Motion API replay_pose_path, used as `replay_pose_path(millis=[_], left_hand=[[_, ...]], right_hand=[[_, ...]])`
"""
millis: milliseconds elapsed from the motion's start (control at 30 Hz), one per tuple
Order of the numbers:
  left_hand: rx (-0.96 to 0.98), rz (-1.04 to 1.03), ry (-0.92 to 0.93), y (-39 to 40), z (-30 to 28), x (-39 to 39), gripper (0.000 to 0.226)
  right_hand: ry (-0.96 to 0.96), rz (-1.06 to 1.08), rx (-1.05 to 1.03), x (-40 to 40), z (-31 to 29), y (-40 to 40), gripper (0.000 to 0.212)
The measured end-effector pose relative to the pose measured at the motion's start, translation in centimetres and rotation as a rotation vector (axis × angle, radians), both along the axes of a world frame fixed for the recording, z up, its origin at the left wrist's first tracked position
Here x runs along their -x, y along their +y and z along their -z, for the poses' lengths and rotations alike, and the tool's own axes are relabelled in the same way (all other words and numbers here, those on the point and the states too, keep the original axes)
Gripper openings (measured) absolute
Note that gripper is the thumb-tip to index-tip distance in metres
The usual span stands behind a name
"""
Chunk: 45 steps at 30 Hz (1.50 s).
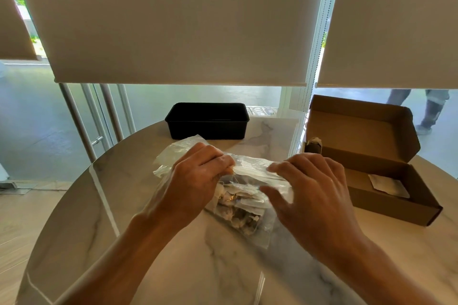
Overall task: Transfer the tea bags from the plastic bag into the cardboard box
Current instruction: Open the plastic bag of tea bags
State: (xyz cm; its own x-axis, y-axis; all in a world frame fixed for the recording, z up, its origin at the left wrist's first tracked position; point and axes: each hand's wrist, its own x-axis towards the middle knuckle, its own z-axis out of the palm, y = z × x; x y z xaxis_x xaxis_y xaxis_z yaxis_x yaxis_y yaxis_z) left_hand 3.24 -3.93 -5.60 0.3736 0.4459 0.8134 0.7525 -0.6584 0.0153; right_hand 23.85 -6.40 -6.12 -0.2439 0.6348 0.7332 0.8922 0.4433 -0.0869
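Note:
A clear plastic bag [250, 225] full of several tea bags [241, 202] lies in the middle of the round marble table [223, 267]. My left hand [195, 181] pinches the bag's upper edge with closed fingers. My right hand [314, 195] rests on the bag's right side, fingers spread and touching the plastic. To the right stands the open brown cardboard box [386, 195], lid flap up. One flat white tea bag [387, 186] lies inside it, and another tea bag [314, 143] sits at its far left corner.
A black plastic tub [207, 120] stands at the table's far edge, behind the bag. Roller blinds and glass windows rise beyond the table. A person's legs [426, 109] show outside at the right. The table edge curves close on the left.

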Motion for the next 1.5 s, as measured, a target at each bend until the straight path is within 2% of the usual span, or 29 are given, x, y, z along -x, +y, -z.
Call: replay_pose_path(millis=[133, 200, 300, 367, 533, 700, 767, 900, 1033, 1100, 1233, 1367, 1500], left_hand=[[0.011, 0.018, 0.01, -0.2, -0.1, 0.0, 0.03], [0.028, 0.031, 0.01, -0.2, 0.0, 0.1, 0.029], [0.052, 0.067, 0.008, 0.2, 0.1, 0.4, 0.027], [0.059, 0.089, -0.002, 0.4, -0.1, 0.3, 0.026], [0.042, 0.096, -0.007, 0.4, -0.4, 0.4, 0.025], [0.002, 0.086, -0.049, 0.6, -0.4, 1.0, 0.041], [0.001, 0.085, -0.045, 0.7, -0.4, 1.2, 0.042], [0.055, 0.076, -0.068, 1.1, 0.3, 2.1, 0.028], [0.059, 0.081, -0.106, 1.4, 0.4, 2.7, 0.027], [0.053, 0.071, -0.11, 1.5, 0.3, 3.1, 0.028], [0.039, 0.075, -0.141, 1.6, 0.4, 3.1, 0.039], [0.055, 0.079, -0.103, 1.7, 0.8, 2.8, 0.031], [0.059, 0.104, -0.12, 1.7, 0.8, 3.1, 0.027]], right_hand=[[-0.144, 0.035, -0.006, 2.9, -0.6, 0.2, 0.039], [-0.115, 0.006, 0.006, 3.8, -0.6, 0.6, 0.034], [-0.027, -0.057, -0.016, 3.7, -0.3, 0.7, 0.016], [0.006, -0.073, -0.03, 3.3, -0.3, 0.6, 0.019], [0.069, -0.074, -0.061, 3.2, -0.2, 0.5, 0.011], [0.162, -0.125, -0.003, 2.8, -0.1, 0.4, 0.003], [0.169, -0.116, -0.001, 2.7, -0.1, 0.4, 0.004], [0.186, -0.107, 0.052, 2.8, -0.3, 0.2, 0.005], [0.202, -0.09, 0.072, 2.7, -0.2, 0.2, 0.006], [0.217, -0.084, 0.087, 2.8, -0.3, 0.3, 0.013], [0.19, -0.057, 0.134, 3.3, -0.6, 0.7, 0.017], [0.057, -0.001, 0.065, 5.4, -0.5, 0.9, 0.03], [0.11, -0.049, -0.017, 6.5, -0.3, 1.2, 0.022]])
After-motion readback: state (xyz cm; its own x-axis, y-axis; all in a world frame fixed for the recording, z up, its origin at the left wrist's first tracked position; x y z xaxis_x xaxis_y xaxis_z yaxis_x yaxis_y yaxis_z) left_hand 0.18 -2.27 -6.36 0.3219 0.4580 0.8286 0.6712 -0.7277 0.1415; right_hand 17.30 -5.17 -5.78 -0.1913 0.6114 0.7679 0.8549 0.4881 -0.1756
